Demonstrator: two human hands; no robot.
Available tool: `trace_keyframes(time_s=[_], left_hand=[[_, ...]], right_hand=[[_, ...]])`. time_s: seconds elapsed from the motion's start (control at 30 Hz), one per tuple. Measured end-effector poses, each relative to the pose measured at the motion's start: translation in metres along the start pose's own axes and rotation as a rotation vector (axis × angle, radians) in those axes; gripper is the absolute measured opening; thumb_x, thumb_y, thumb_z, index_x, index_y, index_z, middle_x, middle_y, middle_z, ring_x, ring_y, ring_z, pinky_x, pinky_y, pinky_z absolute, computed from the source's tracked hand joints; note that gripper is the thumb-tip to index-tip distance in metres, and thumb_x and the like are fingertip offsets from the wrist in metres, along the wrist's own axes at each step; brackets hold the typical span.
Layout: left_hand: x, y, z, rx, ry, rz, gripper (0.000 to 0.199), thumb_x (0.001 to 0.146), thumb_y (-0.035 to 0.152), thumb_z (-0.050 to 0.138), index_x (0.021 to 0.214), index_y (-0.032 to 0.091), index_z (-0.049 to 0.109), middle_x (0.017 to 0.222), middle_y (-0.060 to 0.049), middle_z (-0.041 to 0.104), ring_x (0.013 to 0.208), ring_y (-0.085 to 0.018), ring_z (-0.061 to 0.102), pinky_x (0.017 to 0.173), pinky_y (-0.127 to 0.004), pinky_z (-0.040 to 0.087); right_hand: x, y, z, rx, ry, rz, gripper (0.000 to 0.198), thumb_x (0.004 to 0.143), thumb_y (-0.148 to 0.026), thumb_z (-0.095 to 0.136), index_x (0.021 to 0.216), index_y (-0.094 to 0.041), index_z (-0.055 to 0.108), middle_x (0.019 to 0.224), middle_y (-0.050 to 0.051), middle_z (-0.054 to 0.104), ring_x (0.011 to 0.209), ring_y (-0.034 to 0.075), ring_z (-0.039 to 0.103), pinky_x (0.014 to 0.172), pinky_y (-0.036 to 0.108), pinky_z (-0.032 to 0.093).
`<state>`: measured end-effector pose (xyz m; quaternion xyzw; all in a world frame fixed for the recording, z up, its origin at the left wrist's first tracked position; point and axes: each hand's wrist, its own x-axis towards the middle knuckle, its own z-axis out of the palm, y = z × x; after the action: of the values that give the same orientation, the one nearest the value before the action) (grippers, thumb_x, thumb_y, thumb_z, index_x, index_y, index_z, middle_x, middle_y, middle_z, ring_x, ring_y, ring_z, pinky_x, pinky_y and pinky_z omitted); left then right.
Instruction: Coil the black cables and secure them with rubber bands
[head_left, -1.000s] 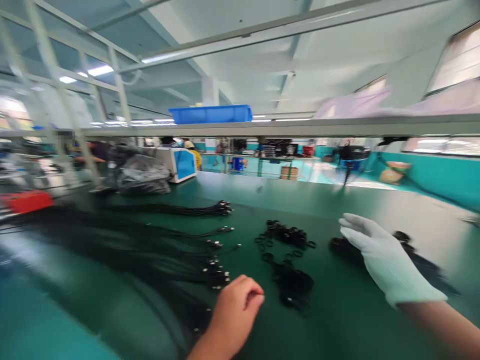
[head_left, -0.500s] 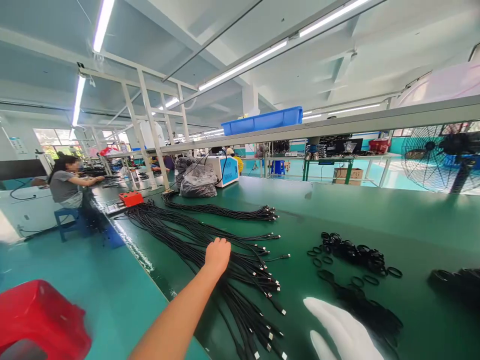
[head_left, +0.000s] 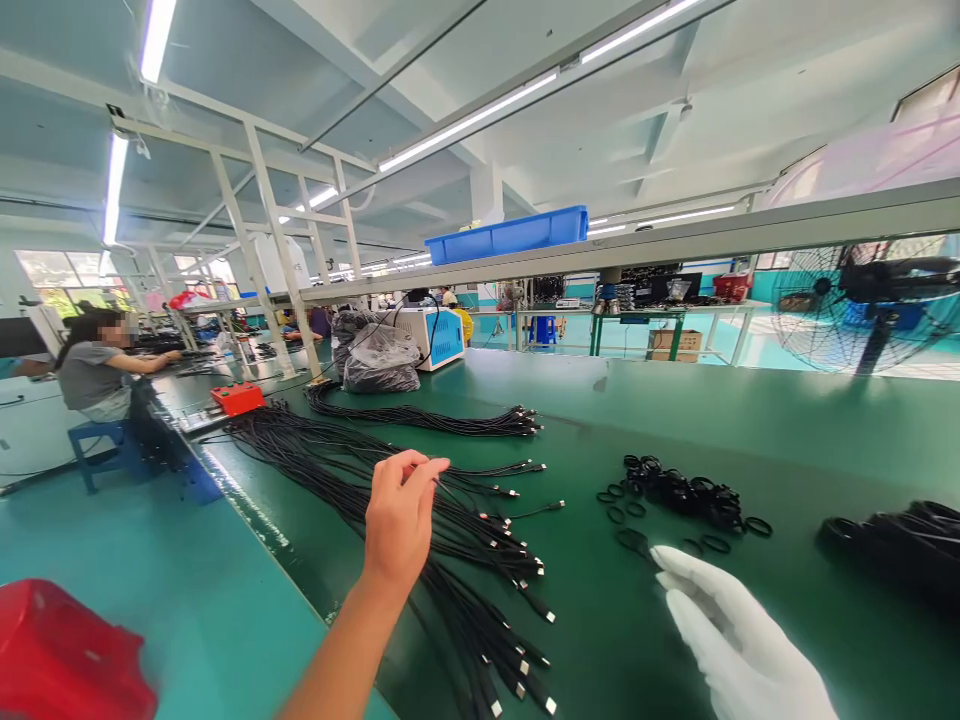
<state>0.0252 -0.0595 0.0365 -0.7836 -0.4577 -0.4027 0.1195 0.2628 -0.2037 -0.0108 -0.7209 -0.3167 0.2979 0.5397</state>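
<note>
My bare left hand [head_left: 397,515] is over a spread of black cables [head_left: 322,470] with metal plugs at their near ends. Its fingers are bent and its thumb and forefinger close on a thin black cable [head_left: 459,496]; the grip itself is partly hidden. My right hand [head_left: 739,635], in a white glove, is low on the right with thumb and forefinger slightly apart. The forefinger's tip meets a flat black loop [head_left: 632,541] on the green table. Beyond it lies a heap of small black rings [head_left: 686,495], with several loose ones around it.
Another cable bundle [head_left: 427,413] lies farther back. A red box [head_left: 238,398], a plastic-wrapped bag [head_left: 381,360] and a blue-white machine [head_left: 436,336] stand behind. More black loops [head_left: 892,545] lie right. Above runs a shelf [head_left: 660,248] with a blue tray [head_left: 510,238]. A person [head_left: 101,370] sits left.
My left hand has lifted and turned, its fingers now showing in a pinch. My right hand has moved forward to the black loop, with thumb and forefinger closer together. The view has shifted slightly right.
</note>
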Motion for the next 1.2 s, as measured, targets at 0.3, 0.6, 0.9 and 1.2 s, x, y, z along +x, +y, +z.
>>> trace_keyframes(time_s=[0.3,0.6,0.9,1.2], left_hand=[[-0.016,0.086,0.000,-0.139,-0.072,0.340,0.038,0.082,0.003,0.041,0.094,0.025,0.068,0.083,-0.005,0.060,0.082,-0.019,0.051,0.068,-0.030,0.046],[-0.011,0.117,-0.015,-0.461,-0.884,0.453,0.016,0.083,0.020,0.054,0.080,0.027,0.067,0.080,0.002,0.061,0.085,-0.016,0.055,0.110,-0.046,0.018],[0.008,0.115,0.004,-0.574,-0.931,0.452,0.017,0.083,0.017,0.053,0.078,0.027,0.066,0.080,0.004,0.054,0.081,-0.012,0.054,0.113,-0.041,0.010],[-0.019,0.104,0.031,-0.454,-0.758,0.437,0.028,0.093,0.025,0.039,0.103,0.029,0.064,0.089,0.001,0.067,0.087,-0.016,0.059,0.082,-0.030,0.047]], right_hand=[[-0.013,-0.013,-0.008,0.438,-1.105,0.224,0.051,0.065,-0.055,0.066,0.098,-0.016,0.067,0.091,0.011,0.067,0.076,0.018,0.060,0.072,0.030,0.045],[-0.005,0.006,0.002,0.618,-1.312,0.454,0.035,0.067,-0.027,0.059,0.091,-0.003,0.066,0.073,0.009,0.067,0.058,0.012,0.062,0.054,0.019,0.045],[-0.002,0.013,-0.001,0.671,-1.439,0.528,0.035,0.074,-0.017,0.049,0.102,-0.001,0.062,0.079,0.008,0.069,0.064,0.011,0.065,0.058,0.018,0.049],[0.016,0.014,-0.016,0.846,-1.462,0.299,0.047,0.063,-0.044,0.069,0.087,-0.004,0.064,0.071,0.013,0.068,0.057,0.018,0.064,0.045,0.022,0.046]])
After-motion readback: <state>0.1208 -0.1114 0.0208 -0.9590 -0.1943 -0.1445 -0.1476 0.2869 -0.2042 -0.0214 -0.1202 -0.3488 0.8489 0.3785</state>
